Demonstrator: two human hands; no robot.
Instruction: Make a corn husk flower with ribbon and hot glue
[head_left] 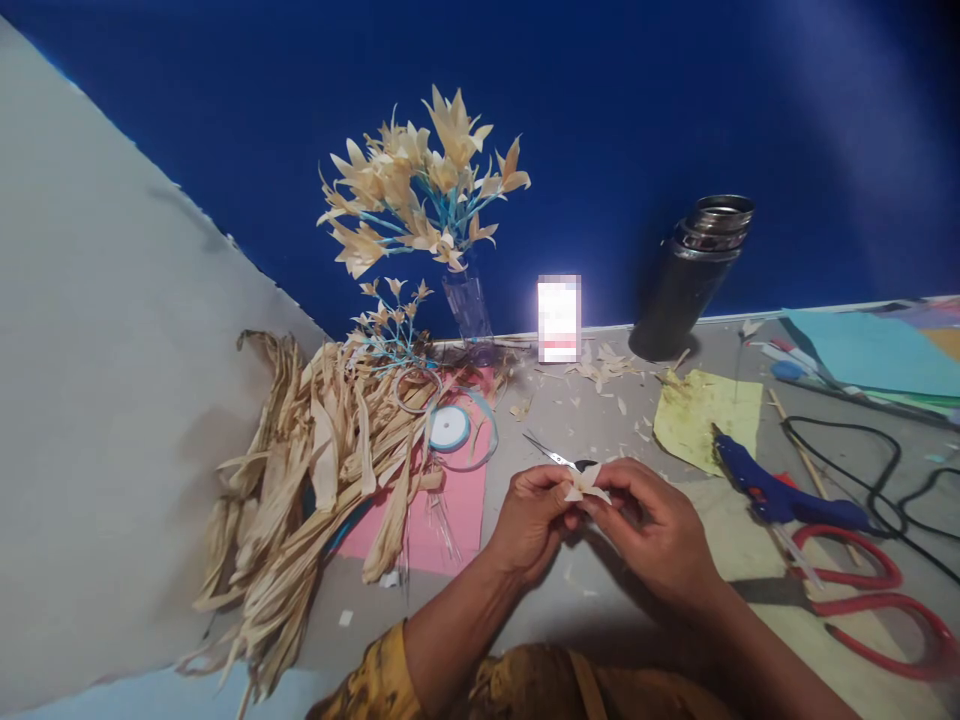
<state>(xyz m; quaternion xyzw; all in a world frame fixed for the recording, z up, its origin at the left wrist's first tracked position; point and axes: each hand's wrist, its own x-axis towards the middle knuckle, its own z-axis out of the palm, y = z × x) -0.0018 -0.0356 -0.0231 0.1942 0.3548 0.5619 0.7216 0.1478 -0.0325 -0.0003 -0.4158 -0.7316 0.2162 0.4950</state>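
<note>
A small cream flower (587, 484), folded from what looks like dried corn husk, is held up between my two hands over the table. My left hand (529, 525) pinches its left side with thumb and forefinger. From the other side, my right hand (651, 520) grips the petals between thumb and fingers. Just beyond the flower lies a small pair of scissors (551, 452), blades pointing away to the left, its handles partly hidden behind the flower and fingers. The lower fingers of both hands are curled, and the flower's base is hidden by them.
Dried husks (322, 480) heap on the left over pink paper (450, 520), beside a ribbon spool (448, 430). Husk flowers (420, 190) fill a glass vase (466, 305). A lit screen (559, 318) and dark flask (682, 285) stand behind. Rightward lie a blue glue gun (787, 495) and red-handled scissors (892, 605).
</note>
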